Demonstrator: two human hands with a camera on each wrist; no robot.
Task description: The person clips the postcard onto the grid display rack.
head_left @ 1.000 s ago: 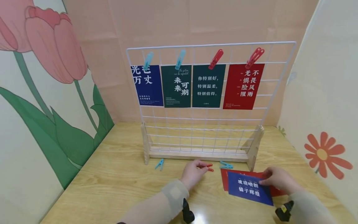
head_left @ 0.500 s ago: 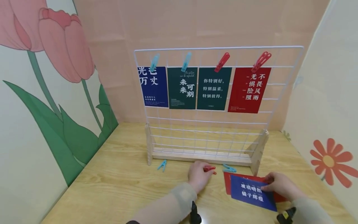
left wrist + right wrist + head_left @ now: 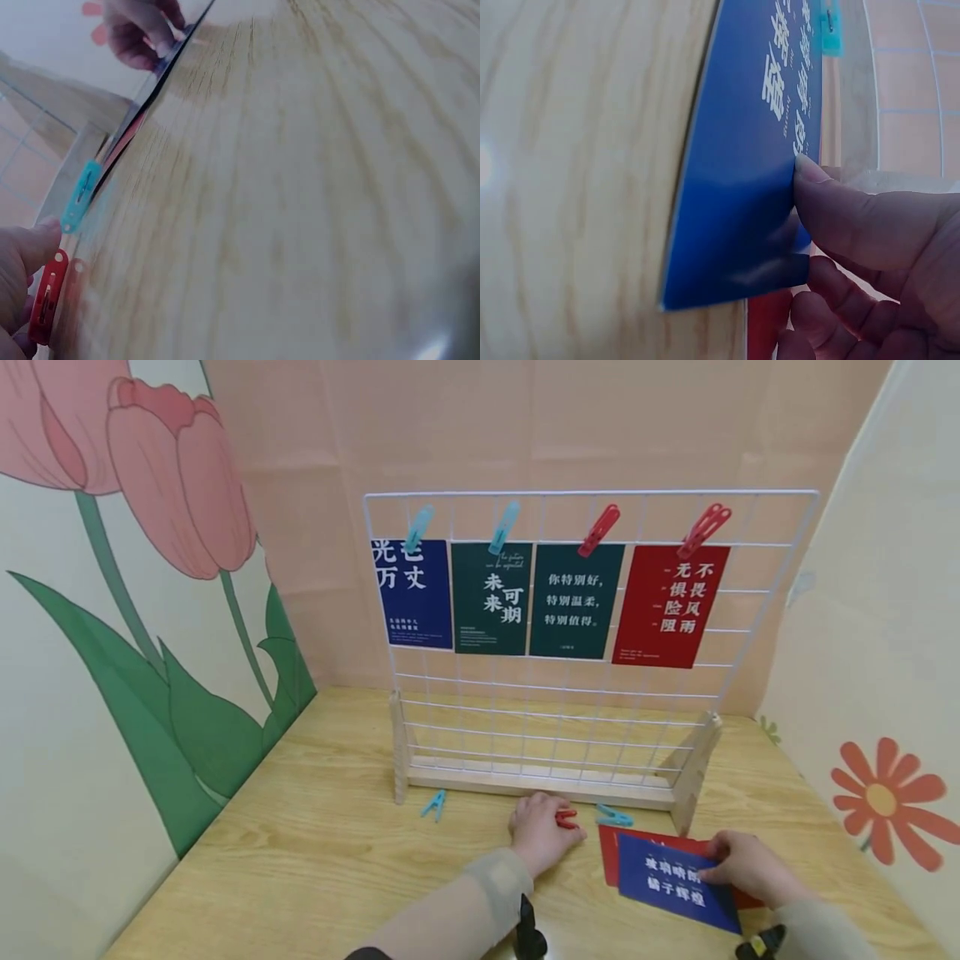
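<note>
"Down on the near side, the person's left hand (image 3: pixel 543 835) curls its fingers round a small red plastic clothespin (image 3: pixel 566 819), low over the pale wood-grained table (image 3: pixel 300 860)!"

"How tight is that grasp?"

"I cannot tell; the fingers cover part of it."

"Over on the right, the person's right hand (image 3: pixel 750 864) pinches a rectangular blue card with white characters (image 3: pixel 675 881) at its far right edge, thumb on top!"

"And that card overlaps a flat red card (image 3: pixel 610 864) beneath it."

"Between the left hand and those cards, a light-blue plastic clothespin (image 3: pixel 615 816) lies just to the far side; its twin (image 3: pixel 434 806) sits to the left."

"Behind them stands the white wire grid rack (image 3: pixel 591 492) on its wooden base (image 3: pixel 480 782), four cards hanging in a row!"

"Left to right: one navy (image 3: pixel 412 602), two dark green (image 3: pixel 487 631), one crimson (image 3: pixel 671 606). Light-blue clips (image 3: pixel 504 528) on the left pair, red clips (image 3: pixel 600 531) on the right."
</note>
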